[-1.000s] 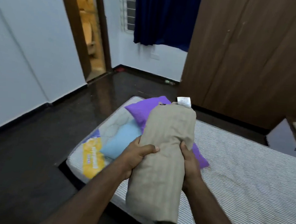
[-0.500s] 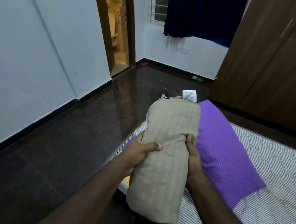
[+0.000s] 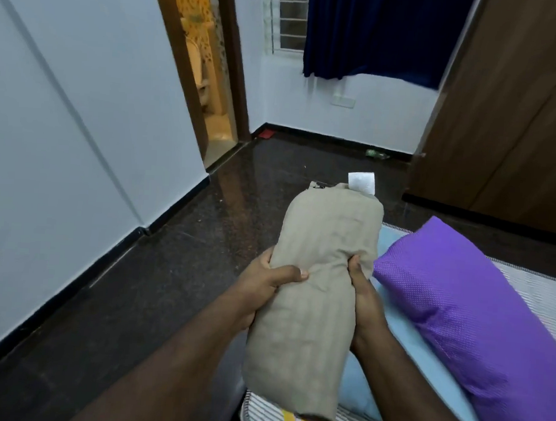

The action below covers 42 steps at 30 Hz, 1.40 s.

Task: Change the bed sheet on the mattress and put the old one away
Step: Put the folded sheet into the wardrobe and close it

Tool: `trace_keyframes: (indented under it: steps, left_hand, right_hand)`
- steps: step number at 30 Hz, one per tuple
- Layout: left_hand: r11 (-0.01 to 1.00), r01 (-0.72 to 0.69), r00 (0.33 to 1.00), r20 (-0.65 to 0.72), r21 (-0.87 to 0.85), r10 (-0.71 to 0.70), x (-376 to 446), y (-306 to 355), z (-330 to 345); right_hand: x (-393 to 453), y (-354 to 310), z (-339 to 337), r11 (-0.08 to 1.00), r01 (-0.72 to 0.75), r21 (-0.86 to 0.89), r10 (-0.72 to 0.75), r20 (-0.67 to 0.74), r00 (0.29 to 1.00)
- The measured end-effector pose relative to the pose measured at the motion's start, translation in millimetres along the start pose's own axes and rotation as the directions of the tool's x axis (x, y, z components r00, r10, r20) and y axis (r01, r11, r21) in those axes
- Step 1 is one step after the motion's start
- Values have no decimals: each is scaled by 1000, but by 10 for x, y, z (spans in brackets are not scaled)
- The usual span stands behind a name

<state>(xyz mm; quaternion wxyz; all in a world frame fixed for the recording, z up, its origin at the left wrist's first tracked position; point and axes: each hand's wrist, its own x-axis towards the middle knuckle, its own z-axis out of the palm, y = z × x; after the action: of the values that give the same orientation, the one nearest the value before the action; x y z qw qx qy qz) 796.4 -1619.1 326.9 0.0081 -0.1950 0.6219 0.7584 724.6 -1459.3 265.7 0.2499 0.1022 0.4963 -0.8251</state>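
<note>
1. A folded beige bed sheet (image 3: 313, 297), rolled into a thick bundle, is held upright in front of the body, above the near corner of the mattress (image 3: 526, 284) and partly over the dark floor (image 3: 171, 236).
2. The bundle is gripped at its waist from both sides: the left hand (image 3: 265, 284) is wrapped around the left flank with its thumb across the front, and the right hand (image 3: 362, 300) is pressed against the right flank, its fingers hidden behind the cloth.
3. The cloth is dented where it is squeezed, so the bundle is judged to be soft and compressible, and probably light for its bulk.
4. A white label (image 3: 362, 182) is seen sticking up at the far end; the folds there look loose.
5. Little slipperiness is expected from the woven, faintly striped surface, and nothing fragile is involved.
6. If held at one end only, the bundle would likely sag or unroll; the middle hold with both hands is judged to be the steadiest.
7. For spreading, a free edge or corner would have to be found, perhaps near the label.
8. A purple pillow (image 3: 475, 320) and a light blue pillow (image 3: 402, 341) lie on the mattress just beside the bundle, and a striped covering shows on the mattress itself.
</note>
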Motion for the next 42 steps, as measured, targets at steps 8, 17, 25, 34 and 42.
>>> trace_keyframes:
  steps: [8, 17, 25, 34, 42]
  left_hand:
    - [1000, 13, 990, 144, 15, -15, 978, 434, -1382]
    - [997, 62, 971, 229, 53, -72, 1916, 892, -2402]
    - [986, 69, 938, 328, 149, -116, 2978, 1052, -2461]
    - [986, 40, 880, 462, 164, -112, 4843, 1903, -1432]
    - [986, 19, 797, 593, 166, -116, 6415, 2518, -407]
  right_hand:
    - [661, 246, 1352, 985, 155, -80, -166, -162, 973]
    - [1504, 528, 2414, 981, 117, 154, -92, -161, 983]
    - [2297, 451, 2484, 951, 133, 278, -109, -101, 989]
    - [3789, -877, 2182, 925, 326, 196, -268, -271, 924]
    - [4875, -2120, 1933, 851, 507, 141, -394, -466, 792]
